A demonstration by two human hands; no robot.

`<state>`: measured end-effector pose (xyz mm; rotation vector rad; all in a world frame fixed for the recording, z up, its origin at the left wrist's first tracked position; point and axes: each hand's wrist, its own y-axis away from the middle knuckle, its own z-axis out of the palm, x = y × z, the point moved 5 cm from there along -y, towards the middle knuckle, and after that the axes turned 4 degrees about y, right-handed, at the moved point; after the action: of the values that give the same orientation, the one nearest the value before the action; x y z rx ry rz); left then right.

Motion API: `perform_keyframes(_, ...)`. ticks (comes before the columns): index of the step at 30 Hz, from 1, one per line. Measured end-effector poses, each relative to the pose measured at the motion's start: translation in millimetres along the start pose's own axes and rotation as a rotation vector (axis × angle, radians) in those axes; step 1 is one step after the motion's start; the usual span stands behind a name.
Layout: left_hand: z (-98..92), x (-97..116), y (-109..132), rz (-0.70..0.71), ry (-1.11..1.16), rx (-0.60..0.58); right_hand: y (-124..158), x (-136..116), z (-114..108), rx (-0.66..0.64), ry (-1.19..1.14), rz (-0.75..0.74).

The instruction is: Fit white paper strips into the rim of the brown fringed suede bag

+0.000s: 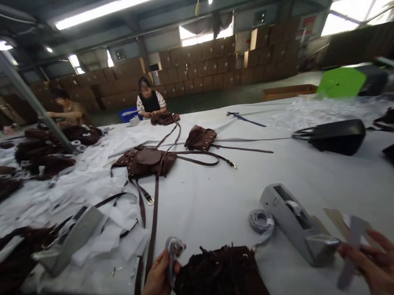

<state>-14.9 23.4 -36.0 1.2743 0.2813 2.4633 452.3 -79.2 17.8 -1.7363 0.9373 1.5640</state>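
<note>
My left hand (158, 284) is closed around a grey coiled strip (171, 256), just beside a dark brown bag (221, 285) at the table's near edge. Flat grey strips (355, 236) are pinched between the fingers of my right hand (382, 259); their exact kind is unclear. Right by those fingers stands a grey tape dispenser (290, 222). Another coiled grey strip (261, 221) lies between the dispenser and the brown bag, its loose end trailing to the bag.
Brown bags with long straps (146, 161) lie mid-table. White paper scraps (85, 187) and a second grey dispenser (74, 240) cover the left. Scissors (233, 114), a black bag (336, 137) and clear plastic (297, 112) are farther off. A co-worker (150, 99) sits opposite; a metal post (12, 73) rises left.
</note>
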Motion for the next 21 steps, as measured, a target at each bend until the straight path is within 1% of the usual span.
perform_keyframes(2, 0.8, -1, 0, -0.01, 0.042, 0.0, 26, 13, 24, -0.161, -0.07, 0.113)
perform_keyframes(4, 2.1, -1, 0, -0.019, 0.043, 0.002, 60, 23, 52, -0.353, -0.063, 0.221)
perform_keyframes(7, 5.1, 0, 1, -0.02, 0.015, -0.011, 116, 26, 102, -0.715, -0.062, 0.252)
perform_keyframes(8, 6.2, 1, 2, -0.023, 0.011, -0.019, 132, 25, 116, -0.811, -0.047, 0.243)
perform_keyframes(9, 7.3, 2, 2, -0.026, 0.012, -0.027, 145, 22, 129, -0.874, -0.033, 0.229)
perform_keyframes(11, 9.5, 2, 3, -0.029, 0.019, -0.048, 162, 15, 150, -0.94, -0.029, 0.174)
perform_keyframes(13, 11.0, 2, 4, -0.026, 0.014, -0.069, 171, 5, 166, -0.985, -0.058, 0.13)
perform_keyframes(17, 10.9, 0, 4, -0.016, -0.049, -0.058, 186, -15, 190, -1.123, -0.052, 0.094)
perform_keyframes(19, 11.1, 0, 5, -0.017, -0.1, -0.041, 191, -20, 198, -1.152, -0.023, 0.117)
perform_keyframes(21, 13.1, 1, 6, -0.013, -0.157, -0.043, 192, -26, 204, -1.131, -0.028, 0.125)
